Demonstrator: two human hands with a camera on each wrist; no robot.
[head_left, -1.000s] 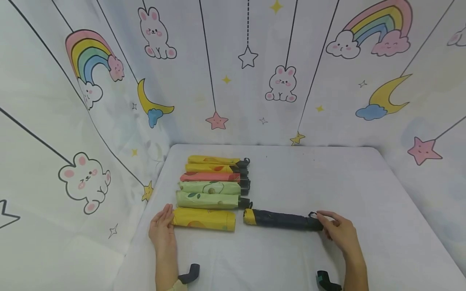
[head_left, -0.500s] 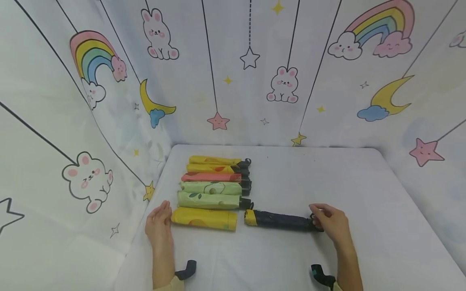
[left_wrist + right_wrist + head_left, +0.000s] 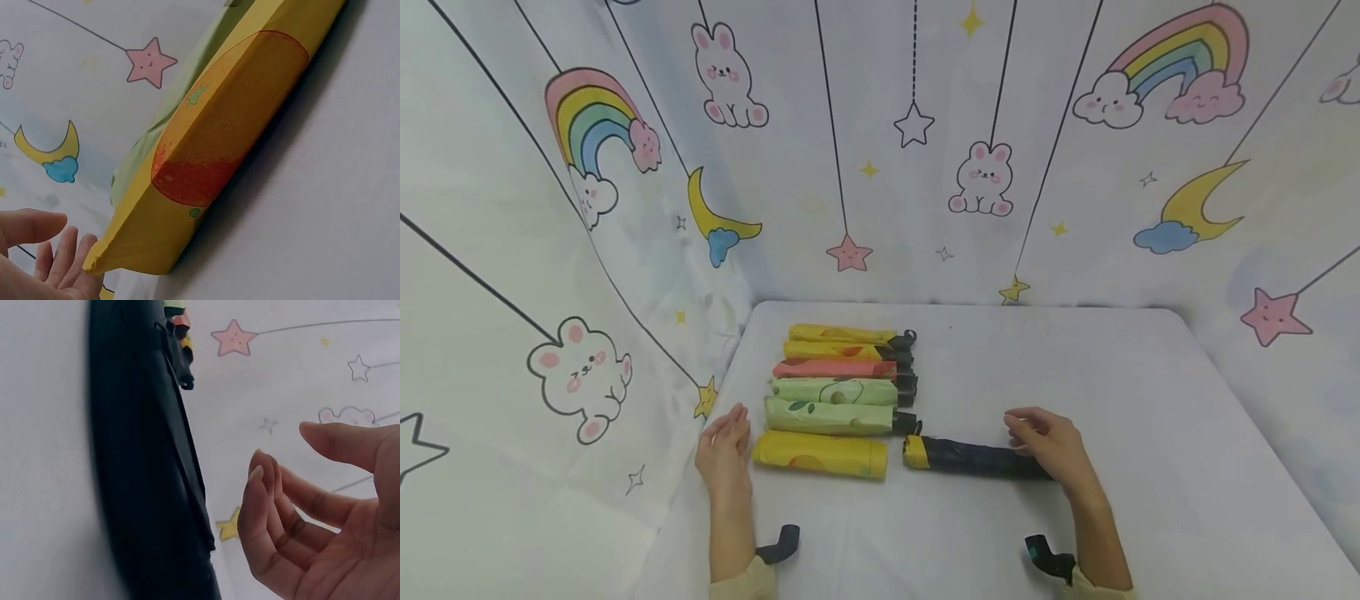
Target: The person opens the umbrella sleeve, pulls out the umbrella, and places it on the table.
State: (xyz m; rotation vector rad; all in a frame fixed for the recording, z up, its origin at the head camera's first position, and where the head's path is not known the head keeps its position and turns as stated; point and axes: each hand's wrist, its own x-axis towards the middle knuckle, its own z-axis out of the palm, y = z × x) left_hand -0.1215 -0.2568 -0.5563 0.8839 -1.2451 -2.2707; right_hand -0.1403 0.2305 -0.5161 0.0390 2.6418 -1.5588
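Note:
A dark folded umbrella (image 3: 973,458) with a yellow end lies crosswise in the middle of the table. Above its right part hovers my right hand (image 3: 1048,442), hiding that end. In the right wrist view, the loosely bent fingers (image 3: 256,519) hold nothing beside the dark umbrella (image 3: 144,450). To the left lies a yellow umbrella sleeve (image 3: 820,454) printed with an orange fruit. My left hand (image 3: 726,450) is at the sleeve's left end, fingers relaxed. In the left wrist view, its fingertips overlap the corner of the yellow sleeve (image 3: 231,125).
Behind the sleeve, several folded umbrellas lie in a row: two green ones (image 3: 827,415), a red one (image 3: 831,367) and two yellow ones (image 3: 842,333) at the back. Their dark handle ends point right. A patterned cloth (image 3: 880,192) stands behind the white table (image 3: 1075,367).
My right hand has let go of the dark umbrella's right end and moved left above it. My left hand has shifted slightly left, away from the yellow sleeve. The umbrellas stay in place.

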